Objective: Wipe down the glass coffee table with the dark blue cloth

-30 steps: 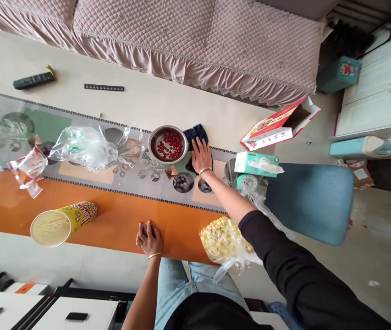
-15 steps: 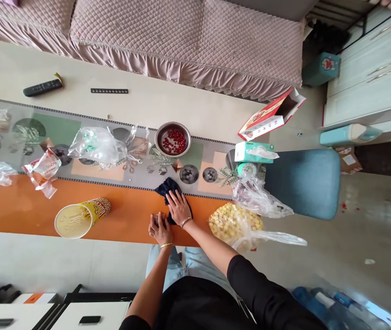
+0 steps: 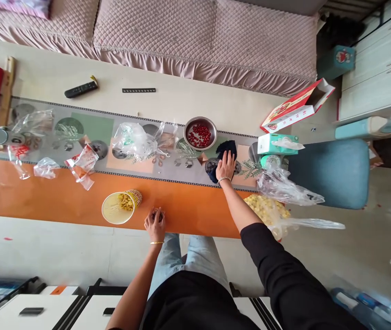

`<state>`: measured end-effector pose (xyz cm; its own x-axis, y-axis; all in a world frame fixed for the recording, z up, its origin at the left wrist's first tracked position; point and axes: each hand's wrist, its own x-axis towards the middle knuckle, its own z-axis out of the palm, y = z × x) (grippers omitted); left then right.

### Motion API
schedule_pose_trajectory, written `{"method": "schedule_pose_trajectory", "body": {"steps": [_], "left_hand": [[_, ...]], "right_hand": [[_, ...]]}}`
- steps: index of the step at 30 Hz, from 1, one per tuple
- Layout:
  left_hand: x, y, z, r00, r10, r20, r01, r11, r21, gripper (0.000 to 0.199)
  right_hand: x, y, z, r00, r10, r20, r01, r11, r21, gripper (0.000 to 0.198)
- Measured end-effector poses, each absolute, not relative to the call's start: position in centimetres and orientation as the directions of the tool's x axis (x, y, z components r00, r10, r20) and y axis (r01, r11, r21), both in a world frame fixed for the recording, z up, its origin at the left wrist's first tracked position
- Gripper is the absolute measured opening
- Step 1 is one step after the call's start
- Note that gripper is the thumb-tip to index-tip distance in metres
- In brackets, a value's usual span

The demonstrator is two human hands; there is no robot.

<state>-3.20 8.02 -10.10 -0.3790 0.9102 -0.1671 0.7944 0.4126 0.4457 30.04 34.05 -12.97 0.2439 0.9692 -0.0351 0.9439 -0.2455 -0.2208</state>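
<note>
My right hand (image 3: 226, 168) lies over a dark blue cloth (image 3: 228, 147), pressing it with spread fingers onto the patterned table runner (image 3: 195, 170). The cloth is bunched and sticks out past the fingertips and to the left of the hand. Close to the table's front edge, my left hand (image 3: 154, 226) is closed around a small dark roundish object (image 3: 157, 214), mostly hidden by the fingers. To its left, a popcorn bucket (image 3: 119, 207) lies tilted with yellow popcorn inside. Beyond the cloth stands a metal bowl (image 3: 200, 119) of red berries or seeds.
A clear bag of popcorn (image 3: 267, 211) sits near my right forearm. A tissue box (image 3: 278, 144), a plastic bag (image 3: 289, 185) and a red-and-white paper bag (image 3: 296, 107) are at the right end. Plastic bags (image 3: 135, 140), a wrapper (image 3: 84, 162) and a remote (image 3: 81, 89) lie leftward.
My right hand has slid the cloth from the orange front strip, away from me and rightward, onto the runner. My left hand keeps its object near the edge. The view has shifted left.
</note>
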Motion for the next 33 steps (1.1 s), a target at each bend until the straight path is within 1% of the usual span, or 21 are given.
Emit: {"method": "schedule_pose_trajectory", "body": {"steps": [1,3,8,12,15,19,22,24,26,29,33], "left_hand": [[-4.0,7.9,-10.1,-0.386,0.907,-0.167,0.791,0.419,0.447,0.039],[-5.4,7.6,-10.0,-0.393,0.905,-0.164,0.787,0.424,0.449,0.041],[-7.5,6.9,-10.0,-0.389,0.906,-0.164,0.784,0.419,0.458,0.043],[-8.4,6.6,-10.3,-0.340,0.925,-0.171,0.789,0.379,0.483,0.046],[-9.0,6.6,-10.5,-0.292,0.942,-0.167,0.809,0.337,0.482,0.050],[-9.6,6.7,-10.2,-0.233,0.955,-0.182,0.829,0.293,0.477,0.054],[-9.9,6.9,-9.9,-0.215,0.955,-0.204,0.832,0.289,0.473,0.057],[-10.1,6.9,-9.9,-0.214,0.952,-0.218,0.834,0.295,0.467,0.059],[-10.2,6.9,-9.9,-0.207,0.951,-0.229,0.836,0.294,0.464,0.060],[-10.4,6.8,-10.2,-0.193,0.954,-0.228,0.843,0.281,0.459,0.062],[-10.5,6.7,-10.3,-0.183,0.958,-0.222,0.852,0.267,0.451,0.063]], "right_hand": [[28.8,33.7,-12.8,0.256,0.966,-0.038,0.940,-0.258,-0.224,0.060],[25.8,32.5,-12.5,0.222,0.973,-0.058,0.942,-0.230,-0.246,0.059],[17.9,28.7,-11.4,0.064,0.990,-0.124,0.943,-0.101,-0.318,0.058],[11.4,25.7,-10.5,-0.078,0.982,-0.172,0.920,0.004,-0.391,0.058],[6.9,23.1,-10.0,-0.184,0.969,-0.167,0.877,0.085,-0.473,0.058],[4.6,21.0,-9.5,-0.244,0.958,-0.148,0.833,0.129,-0.538,0.058],[7.4,22.4,-9.7,-0.300,0.945,-0.133,0.828,0.189,-0.528,0.057],[11.4,24.9,-10.1,-0.270,0.954,-0.129,0.859,0.178,-0.479,0.056],[16.7,28.0,-10.8,-0.174,0.977,-0.123,0.905,0.109,-0.410,0.057],[25.6,31.8,-11.9,-0.077,0.991,-0.108,0.944,0.038,-0.328,0.058],[33.9,32.4,-12.9,0.113,0.990,-0.085,0.957,-0.132,-0.259,0.058]]}}
